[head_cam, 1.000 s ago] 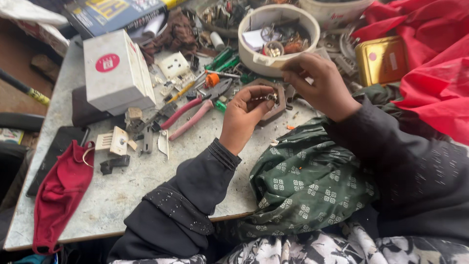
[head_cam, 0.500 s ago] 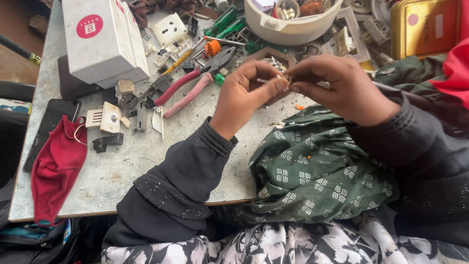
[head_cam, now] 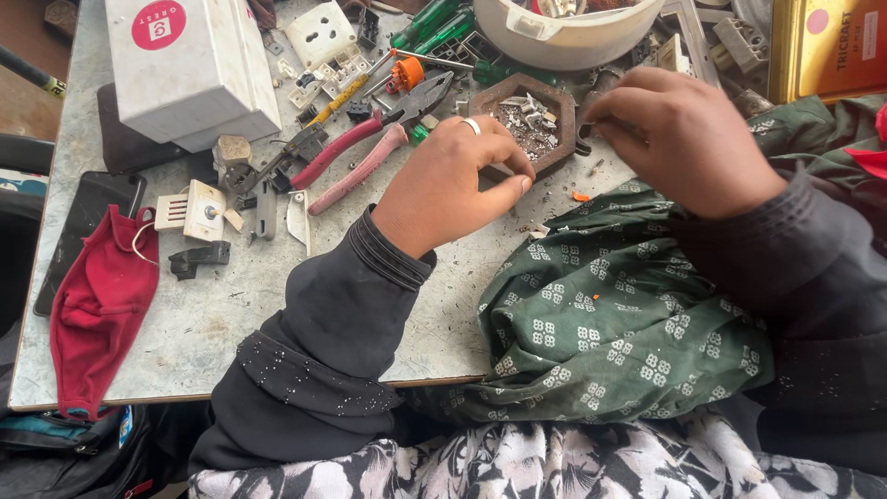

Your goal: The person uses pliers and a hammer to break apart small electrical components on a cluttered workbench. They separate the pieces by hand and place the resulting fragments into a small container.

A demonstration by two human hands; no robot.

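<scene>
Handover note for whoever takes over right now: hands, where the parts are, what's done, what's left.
Left hand: fingers pinched together at the edge of the small hexagonal tray; too small to tell what is held.
Right hand: fingers curled at the tray's right side; contents hidden.
Tray holds small metal bits. Red-handled pliers lie left of the left hand, untouched. White box, white bowl and red face mask also on the table; green cloth is draped over its near edge.
Done or left: cannot judge from this view.

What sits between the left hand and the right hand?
Head view: the hexagonal wooden tray of small metal bits lies between the left hand and right hand.
</scene>
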